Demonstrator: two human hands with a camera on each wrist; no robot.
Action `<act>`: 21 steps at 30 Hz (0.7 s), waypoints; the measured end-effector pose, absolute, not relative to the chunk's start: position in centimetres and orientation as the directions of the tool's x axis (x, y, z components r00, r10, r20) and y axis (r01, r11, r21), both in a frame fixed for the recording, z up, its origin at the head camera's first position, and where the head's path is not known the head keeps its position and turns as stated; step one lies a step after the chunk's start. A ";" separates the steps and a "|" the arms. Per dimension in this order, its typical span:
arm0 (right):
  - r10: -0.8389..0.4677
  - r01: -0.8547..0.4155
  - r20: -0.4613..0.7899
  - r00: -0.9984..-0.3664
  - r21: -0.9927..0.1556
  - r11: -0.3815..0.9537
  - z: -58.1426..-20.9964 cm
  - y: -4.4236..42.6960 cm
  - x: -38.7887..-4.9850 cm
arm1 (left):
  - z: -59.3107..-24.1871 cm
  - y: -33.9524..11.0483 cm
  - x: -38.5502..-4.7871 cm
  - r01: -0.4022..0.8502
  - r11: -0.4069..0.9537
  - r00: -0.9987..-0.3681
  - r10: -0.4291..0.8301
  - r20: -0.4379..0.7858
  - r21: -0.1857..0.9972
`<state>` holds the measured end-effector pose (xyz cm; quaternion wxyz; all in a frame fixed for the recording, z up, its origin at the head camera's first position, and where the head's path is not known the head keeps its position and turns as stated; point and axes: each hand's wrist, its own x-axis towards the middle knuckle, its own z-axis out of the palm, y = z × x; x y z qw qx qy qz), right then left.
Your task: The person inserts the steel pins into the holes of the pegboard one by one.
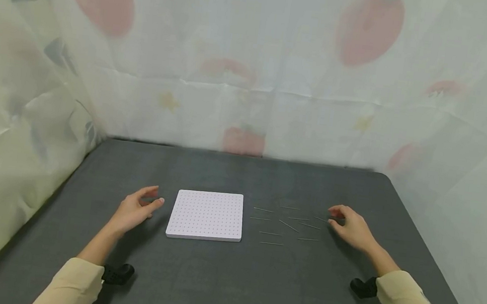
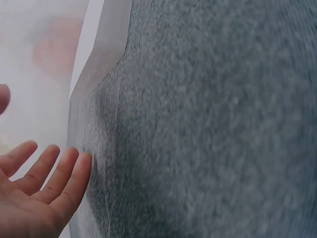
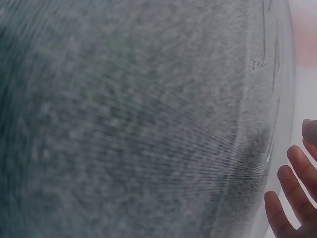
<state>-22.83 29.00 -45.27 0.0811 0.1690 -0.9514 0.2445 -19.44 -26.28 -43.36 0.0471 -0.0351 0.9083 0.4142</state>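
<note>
A white square board (image 1: 207,215) dotted with rows of small holes lies flat left of the middle. To its left my left hand (image 1: 134,212) hovers with loosely bent fingers and nothing in its grasp; the left wrist view shows its fingers (image 2: 59,181) spread, with the board's corner (image 2: 101,54) above them. Several thin needle-like rods (image 1: 271,233) lie scattered to the right of the board. My right hand (image 1: 352,230) is beside the rightmost rod (image 1: 321,219), thumb and index apart. In the right wrist view its fingers (image 3: 295,191) look relaxed.
Everything rests on a dark grey table (image 1: 218,286). A pale curtain with fruit prints (image 1: 254,62) hangs behind the table's far edge, and more cloth (image 1: 7,143) hangs along the left. Each wrist carries a black strap-on device (image 1: 119,274).
</note>
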 end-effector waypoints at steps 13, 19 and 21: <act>-0.256 -0.309 0.176 -0.951 -0.472 0.826 -46.0 28.8 -23.4 | -44.8 -24.7 -19.8 -0.110 0.504 -0.991 0.013 -0.134 0.857; -0.266 -0.323 0.185 -0.946 -0.465 0.824 -46.4 28.5 -23.8 | -45.0 -24.1 -19.6 -0.123 0.505 -0.988 0.021 -0.155 0.854; -0.266 -0.318 0.176 -0.948 -0.467 0.825 -46.4 28.4 -23.8 | -45.0 -24.0 -19.5 -0.128 0.510 -0.986 0.024 -0.163 0.850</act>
